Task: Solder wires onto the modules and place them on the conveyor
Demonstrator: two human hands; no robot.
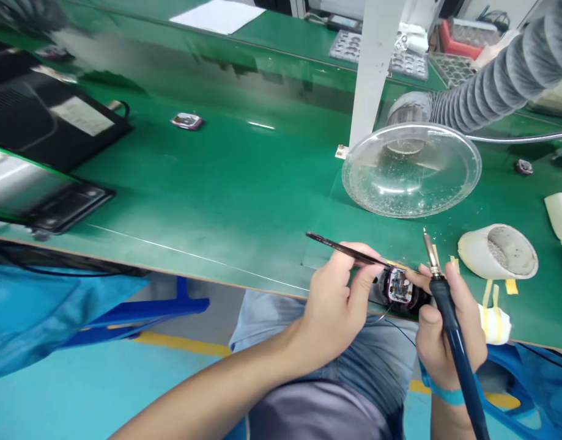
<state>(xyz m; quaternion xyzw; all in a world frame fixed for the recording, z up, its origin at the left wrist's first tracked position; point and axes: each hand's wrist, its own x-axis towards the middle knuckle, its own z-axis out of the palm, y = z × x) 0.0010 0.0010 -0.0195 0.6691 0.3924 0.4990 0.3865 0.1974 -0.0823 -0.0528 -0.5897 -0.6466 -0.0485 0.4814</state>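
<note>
The person's left forearm (207, 400) comes in from the near side, above the knees; the green workbench (207, 171) extends far and to the left, with much open room there; the left hand (338, 302) is grasping dark tweezers (336, 245), whose long axis runs to the right and ends at the device; the right hand (441, 348) is clenched around a soldering iron (455, 342), with its tip pointing far; between both hands, at the bench edge, lies a small round circuit device (397, 286); I cannot tell what supports it.
</note>
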